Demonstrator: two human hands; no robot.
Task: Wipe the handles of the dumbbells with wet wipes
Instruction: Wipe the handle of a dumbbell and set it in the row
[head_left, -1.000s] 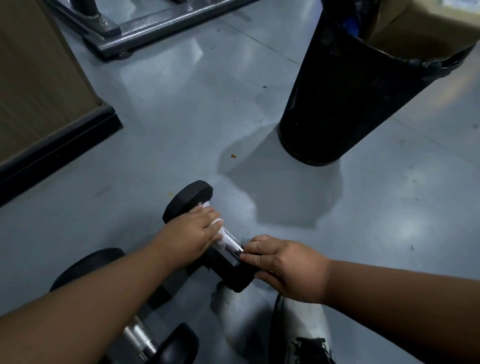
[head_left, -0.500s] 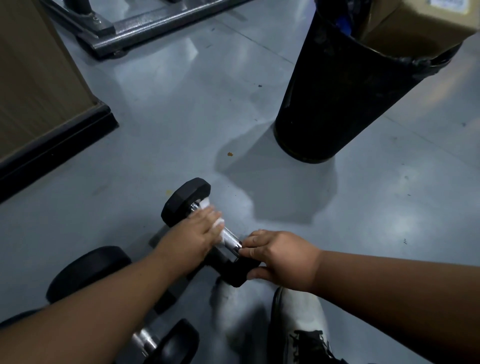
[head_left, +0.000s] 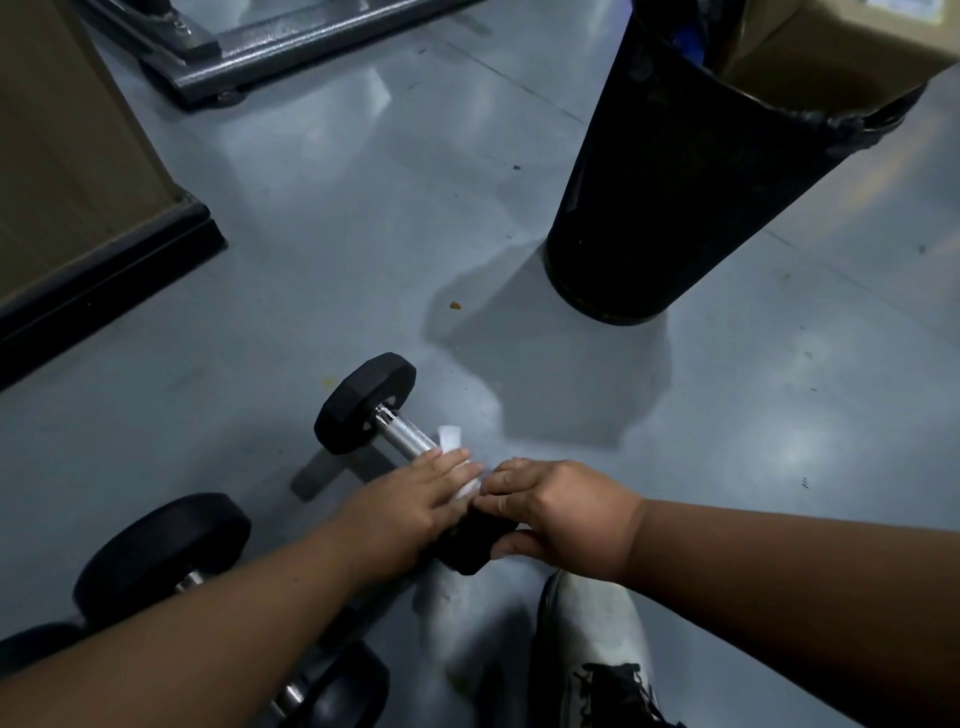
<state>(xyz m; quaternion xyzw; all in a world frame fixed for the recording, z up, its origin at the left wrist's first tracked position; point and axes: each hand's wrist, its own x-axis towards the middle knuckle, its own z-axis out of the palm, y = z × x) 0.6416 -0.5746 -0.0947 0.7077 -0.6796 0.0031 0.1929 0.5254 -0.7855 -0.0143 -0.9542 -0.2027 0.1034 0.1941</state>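
My left hand (head_left: 410, 499) presses the wet wipe (head_left: 457, 457) around the dumbbell handle (head_left: 408, 435); bare handle runs up-left beyond those fingers. My right hand (head_left: 561, 514) grips the near head (head_left: 470, 540), just right of them, steadying the dumbbell on the floor (head_left: 363, 234).
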